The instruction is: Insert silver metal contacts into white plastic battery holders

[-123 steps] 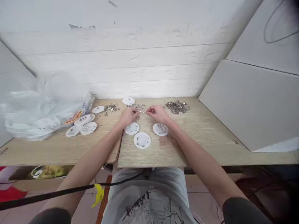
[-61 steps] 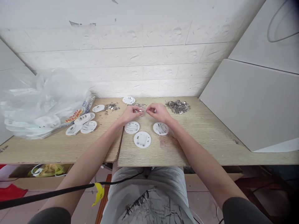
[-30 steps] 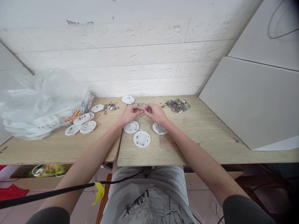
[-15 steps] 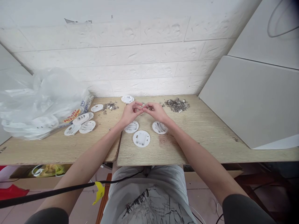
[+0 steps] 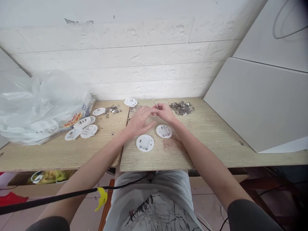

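At a table (image 5: 216, 133), the right hand (image 5: 166, 113) is pinching a rod (image 5: 155, 104) slanting forward-left, the left hand (image 5: 139, 122) alongside, fingers apart.

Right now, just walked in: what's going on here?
Someone is working bare-handed at a wooden table. The right hand grips a thin metal tool; the left hand is open, fingers reaching toward it. Two round white parts show plainly nearer the person. A pile of small metal pieces lies right of the hands, a plastic bag far left.
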`<state>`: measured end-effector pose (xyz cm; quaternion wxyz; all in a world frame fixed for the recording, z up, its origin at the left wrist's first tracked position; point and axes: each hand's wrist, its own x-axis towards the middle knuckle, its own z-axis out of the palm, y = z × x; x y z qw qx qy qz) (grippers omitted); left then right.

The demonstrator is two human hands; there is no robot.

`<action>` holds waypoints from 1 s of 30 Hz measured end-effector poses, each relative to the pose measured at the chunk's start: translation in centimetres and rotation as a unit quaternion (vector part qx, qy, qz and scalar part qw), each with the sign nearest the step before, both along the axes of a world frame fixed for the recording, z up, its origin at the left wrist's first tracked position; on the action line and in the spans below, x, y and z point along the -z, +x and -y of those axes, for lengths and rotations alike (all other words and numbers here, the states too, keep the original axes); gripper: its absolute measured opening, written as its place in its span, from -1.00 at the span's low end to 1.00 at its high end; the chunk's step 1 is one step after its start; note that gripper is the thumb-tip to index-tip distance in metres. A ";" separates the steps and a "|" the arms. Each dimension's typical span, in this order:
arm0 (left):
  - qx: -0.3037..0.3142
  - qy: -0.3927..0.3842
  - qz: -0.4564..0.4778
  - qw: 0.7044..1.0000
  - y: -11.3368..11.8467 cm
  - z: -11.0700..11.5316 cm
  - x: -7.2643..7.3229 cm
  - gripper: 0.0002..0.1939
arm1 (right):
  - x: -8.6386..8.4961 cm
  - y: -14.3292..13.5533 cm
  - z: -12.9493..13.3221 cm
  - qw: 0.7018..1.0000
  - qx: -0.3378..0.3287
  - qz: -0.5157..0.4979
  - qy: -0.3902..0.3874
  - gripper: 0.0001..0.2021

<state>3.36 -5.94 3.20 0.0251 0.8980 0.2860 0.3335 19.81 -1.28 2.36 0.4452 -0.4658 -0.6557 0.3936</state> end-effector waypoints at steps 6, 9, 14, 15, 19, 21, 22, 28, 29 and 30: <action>0.194 -0.053 -0.128 0.971 1.6 1.8 0.7 -0.54 | 0.0 0.3 -0.3 0.999 0.033 0.004 -0.017 -0.92; 0.167 -0.066 -0.152 0.972 1.4 1.0 1.4 -0.61 | -0.1 0.4 -0.3 0.999 0.034 0.007 -0.031 -0.92; 0.035 -0.053 -0.158 0.985 0.1 -0.5 1.3 -0.69 | 0.1 0.5 -0.6 0.998 0.030 -0.016 -0.047 -0.95; 0.005 -0.053 -0.160 0.986 -0.2 -0.7 1.3 -0.70 | 0.2 0.6 -0.7 0.998 0.028 -0.017 -0.050 -0.95; -0.077 -0.060 -0.157 0.983 -0.8 -1.1 1.3 -0.72 | 0.5 0.8 -1.0 0.998 0.041 0.036 -0.043 -0.94; -0.111 -0.065 -0.142 0.981 -0.9 -1.3 1.5 -0.73 | 0.6 0.9 -1.0 0.995 0.052 0.075 -0.031 -0.92; -0.135 -0.067 -0.131 0.980 -1.0 -1.3 1.5 -0.74 | 0.7 0.9 -1.0 0.994 0.055 0.090 -0.029 -0.92; -0.293 -0.093 -0.099 0.946 -1.5 -2.1 2.0 -0.59 | 0.8 0.7 -0.5 0.989 0.017 0.133 -0.062 -0.87; -0.296 -0.103 -0.100 0.944 -1.6 -2.3 2.1 -0.55 | 0.8 0.6 -0.5 0.988 0.007 0.141 -0.058 -0.87; -0.292 -0.112 -0.100 0.945 -1.7 -2.4 2.3 -0.53 | 0.8 0.6 -0.4 0.987 -0.001 0.150 -0.051 -0.88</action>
